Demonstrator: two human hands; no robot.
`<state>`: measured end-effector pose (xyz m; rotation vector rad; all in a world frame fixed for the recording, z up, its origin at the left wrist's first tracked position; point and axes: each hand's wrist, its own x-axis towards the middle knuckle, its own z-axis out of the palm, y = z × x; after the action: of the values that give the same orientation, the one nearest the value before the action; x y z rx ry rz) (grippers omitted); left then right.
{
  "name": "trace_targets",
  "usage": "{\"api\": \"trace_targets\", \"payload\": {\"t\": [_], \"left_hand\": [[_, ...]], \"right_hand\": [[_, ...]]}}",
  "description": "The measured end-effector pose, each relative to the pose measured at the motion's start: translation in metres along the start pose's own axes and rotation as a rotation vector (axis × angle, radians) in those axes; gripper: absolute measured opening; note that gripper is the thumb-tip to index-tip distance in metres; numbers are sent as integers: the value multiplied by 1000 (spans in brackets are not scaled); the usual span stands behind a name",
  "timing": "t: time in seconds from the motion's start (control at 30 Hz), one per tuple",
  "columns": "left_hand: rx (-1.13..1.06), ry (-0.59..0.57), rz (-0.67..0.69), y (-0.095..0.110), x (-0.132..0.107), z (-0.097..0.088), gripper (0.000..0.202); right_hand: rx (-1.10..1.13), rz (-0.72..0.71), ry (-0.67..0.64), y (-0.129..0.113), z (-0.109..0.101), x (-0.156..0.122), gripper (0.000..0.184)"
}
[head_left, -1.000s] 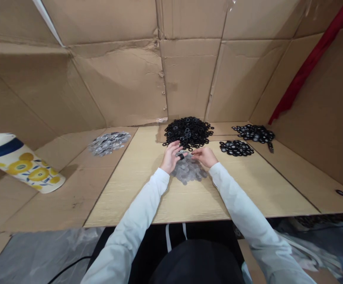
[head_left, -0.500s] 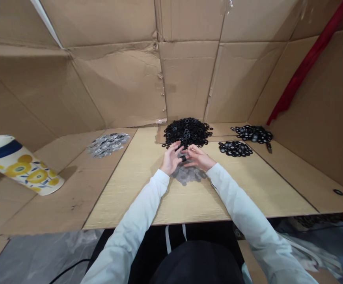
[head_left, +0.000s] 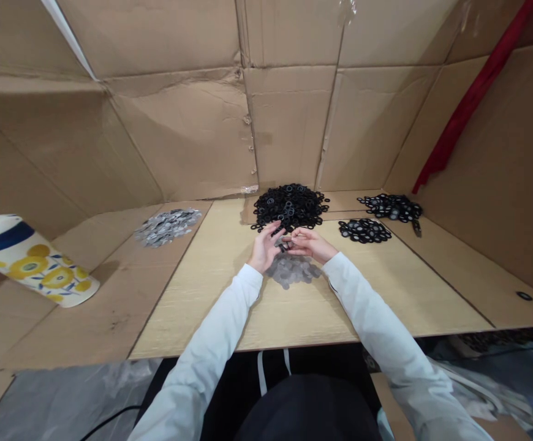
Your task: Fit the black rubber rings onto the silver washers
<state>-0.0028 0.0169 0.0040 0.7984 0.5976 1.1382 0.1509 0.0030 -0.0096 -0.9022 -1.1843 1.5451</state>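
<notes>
Over the middle of the board, my left hand [head_left: 263, 250] is held palm inward with its fingers curved. A black ring [head_left: 282, 248] sits between its thumb and fingers. My right hand [head_left: 313, 244] meets it from the other side, thumb and forefinger pinched together close to that ring; what the pinch holds is too small to make out. Beneath both hands lies a pile of thin translucent grey discs [head_left: 293, 271]. Just beyond the fingertips rises a large heap of black rings [head_left: 291, 205].
Silvery discs [head_left: 168, 226] are piled at left, near a tilted floral cylinder [head_left: 41, 263]. To the right lie two piles of black rings with pale centres, one nearer [head_left: 364, 231], one farther [head_left: 393, 208]. A single ring [head_left: 524, 296] rests far right. Cardboard walls [head_left: 294, 122] surround the board.
My right hand has shifted slightly, its fingers now closer to the ring at my left hand. The ring shows less than before. The piles look the same.
</notes>
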Motion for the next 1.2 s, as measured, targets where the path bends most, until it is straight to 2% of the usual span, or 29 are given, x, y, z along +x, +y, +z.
{"api": "trace_targets", "payload": {"t": [0.17, 0.27, 0.33, 0.4, 0.5, 0.63, 0.77, 0.83, 1.0, 1.2], "left_hand": [[83, 10, 19, 0, 1, -2, 28], [381, 133, 89, -5, 2, -2, 30], [633, 171, 145, -10, 2, -4, 33], [811, 119, 190, -15, 4, -6, 30], [922, 82, 251, -19, 6, -10, 21], [878, 135, 211, -18, 5, -9, 18], [758, 149, 135, -16, 3, -4, 16], [730, 152, 125, -17, 3, -3, 16], [708, 143, 155, -19, 4, -6, 19], [729, 143, 194, -18, 5, -8, 23]], "right_hand": [[1, -18, 29, -7, -6, -2, 28], [-6, -87, 75, -7, -7, -1, 32], [-11, -128, 114, -5, -4, 1, 33], [-23, -150, 141, 0, 0, 4, 33], [-47, -175, 166, 7, 6, 8, 32], [-143, -220, 238, 10, 6, 9, 31], [-317, -337, 388, 5, 0, 7, 28], [-320, -359, 444, 2, -1, 6, 29], [-175, -304, 410, 3, 6, 5, 32], [-177, -296, 377, 5, 6, 6, 32]]}}
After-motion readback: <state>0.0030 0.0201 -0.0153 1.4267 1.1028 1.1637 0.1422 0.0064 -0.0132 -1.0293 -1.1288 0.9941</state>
